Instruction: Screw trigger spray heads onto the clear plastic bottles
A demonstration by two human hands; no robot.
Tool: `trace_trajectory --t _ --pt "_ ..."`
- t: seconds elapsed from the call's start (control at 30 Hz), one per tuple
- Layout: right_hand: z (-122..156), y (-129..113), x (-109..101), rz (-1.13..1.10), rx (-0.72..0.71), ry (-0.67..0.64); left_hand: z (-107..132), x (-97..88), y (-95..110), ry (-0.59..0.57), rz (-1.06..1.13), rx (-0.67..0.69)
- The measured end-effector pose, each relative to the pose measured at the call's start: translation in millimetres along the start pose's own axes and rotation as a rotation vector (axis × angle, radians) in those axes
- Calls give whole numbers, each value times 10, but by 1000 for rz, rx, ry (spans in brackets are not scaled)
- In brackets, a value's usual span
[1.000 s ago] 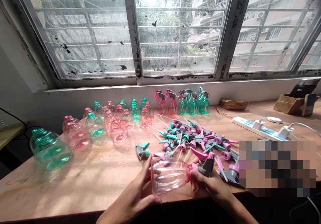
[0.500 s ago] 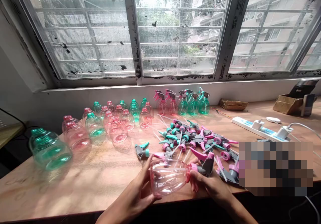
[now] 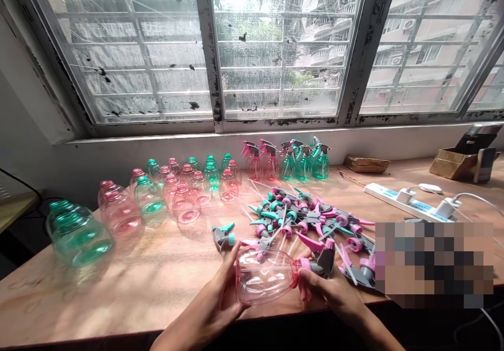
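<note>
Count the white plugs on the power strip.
2. One plug sits around the middle of the power strip, the other towards its right end. Any behind them would be hidden.

Free tabletop [image 3: 149,272] leftward (spray heads [image 3: 313,217] ahead)

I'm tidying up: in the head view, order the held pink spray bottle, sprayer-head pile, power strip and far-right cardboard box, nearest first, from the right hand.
From the right hand:
1. Pink spray bottle: neck end in its grip.
2. Sprayer-head pile: just beyond the hand.
3. Power strip: farther back, right.
4. Cardboard box: beyond the strip, far right.
</note>
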State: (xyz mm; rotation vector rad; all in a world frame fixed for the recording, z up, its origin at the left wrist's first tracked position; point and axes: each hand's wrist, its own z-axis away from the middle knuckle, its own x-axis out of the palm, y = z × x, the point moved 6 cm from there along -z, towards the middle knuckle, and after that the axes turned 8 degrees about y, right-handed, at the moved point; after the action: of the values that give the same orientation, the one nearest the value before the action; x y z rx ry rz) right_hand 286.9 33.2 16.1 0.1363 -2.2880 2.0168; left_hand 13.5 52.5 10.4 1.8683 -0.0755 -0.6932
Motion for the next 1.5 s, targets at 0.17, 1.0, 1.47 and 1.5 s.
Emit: trace_trajectory --t 0.17,1.0,1.47,1.5 --pt "9 -35 9 -15 -2 21 12 -10 -8 -9 48 -25" --pt "-5 17 19 -5 0 -37 -42 -26 131 -18 -157 -42" --pt "0 -7 24 -33 17 -33 -46 -24 165 -21 -190 -40" --pt "-1 -7 24 -32 16 -33 -44 -24 173 -22 -189 -35"
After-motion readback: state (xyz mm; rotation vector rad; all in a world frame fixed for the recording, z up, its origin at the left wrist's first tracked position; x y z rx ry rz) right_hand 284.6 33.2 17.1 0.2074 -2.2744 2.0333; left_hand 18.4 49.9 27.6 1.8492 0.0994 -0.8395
